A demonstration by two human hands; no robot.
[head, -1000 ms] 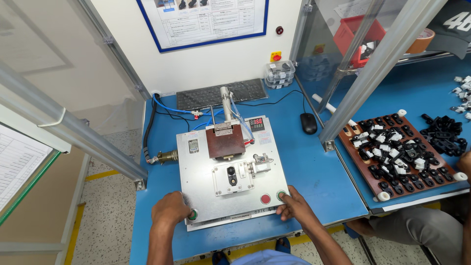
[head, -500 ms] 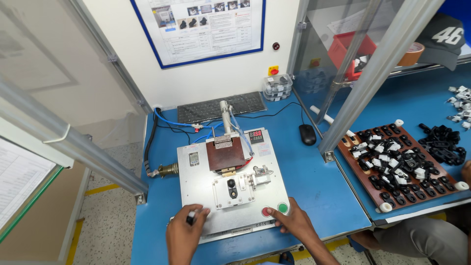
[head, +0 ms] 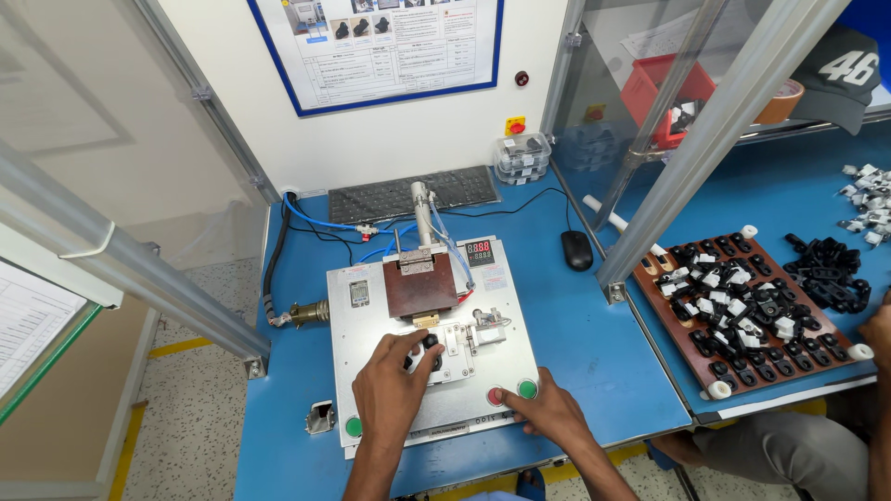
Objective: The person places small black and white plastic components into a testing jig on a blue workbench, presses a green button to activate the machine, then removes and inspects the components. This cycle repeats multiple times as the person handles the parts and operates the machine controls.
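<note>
Item: bench press fixture (head: pixel 432 348), metal base plate on a blue table (head: pixel 594 362).

Left hand (head: pixel 394 390): I see it lying palm down on the plate, fingers bent over a small black part (head: pixel 430 341) seated in the white nest just ahead of the fingertips. Whether it pinches the part or only touches it, I cannot tell.

Right hand (head: pixel 548 413): loosely open, resting on the plate's near right corner, thumb beside the red button (head: pixel 495 397), forefinger at the green button (head: pixel 527 389). It grips nothing.

Beyond the left fingertips: brown press block (head: pixel 419 286) under an upright cylinder (head: pixel 422 211). A second green button (head: pixel 354 427) sits near the left wrist, untouched.

Risk, as I judge it: the right hand lies against the buttons while the left fingers are close under the block; a stray press could bring the block down on them. A nudge could also leave the part crooked in its nest.

Room: open table right of the right hand as far as the aluminium post (head: pixel 705 139); past it, a brown tray (head: pixel 742 306) of black and white parts, and another person's hand (head: pixel 877 329) at its far edge. Blue hoses (head: pixel 320 221) and a keyboard (head: pixel 413 193) crowd the far side.
</note>
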